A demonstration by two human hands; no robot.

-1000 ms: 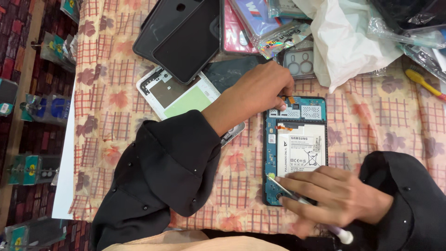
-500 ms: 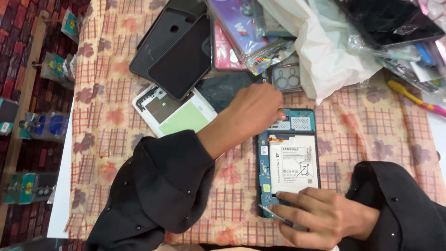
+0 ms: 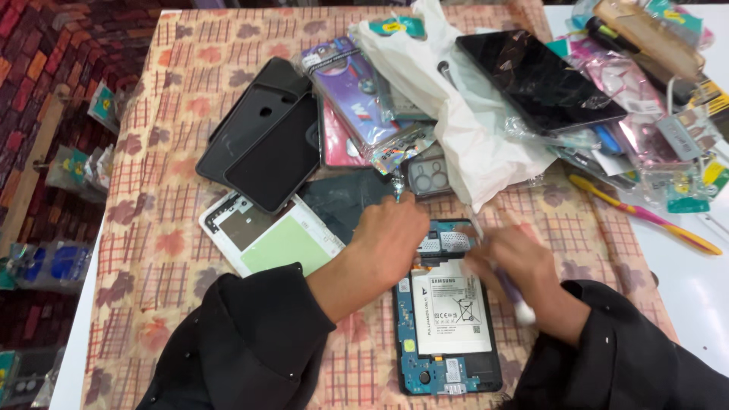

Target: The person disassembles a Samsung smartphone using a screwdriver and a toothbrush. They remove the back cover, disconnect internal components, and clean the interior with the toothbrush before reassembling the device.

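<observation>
My left hand (image 3: 395,235) is pressing, fingers curled, on the far end of the opened tablet (image 3: 446,319) lying near me on the desk (image 3: 167,228). My right hand (image 3: 516,269), blurred, is gripping a thin white-tipped tool (image 3: 510,298) beside its white battery (image 3: 448,313).

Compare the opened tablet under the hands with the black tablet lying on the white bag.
The opened tablet lies on the cloth showing its white battery and blue circuit board; the black tablet shows only dark glass. Both hands are on the opened tablet; nothing touches the black tablet, which rests on clutter. Both lie flat.
</observation>
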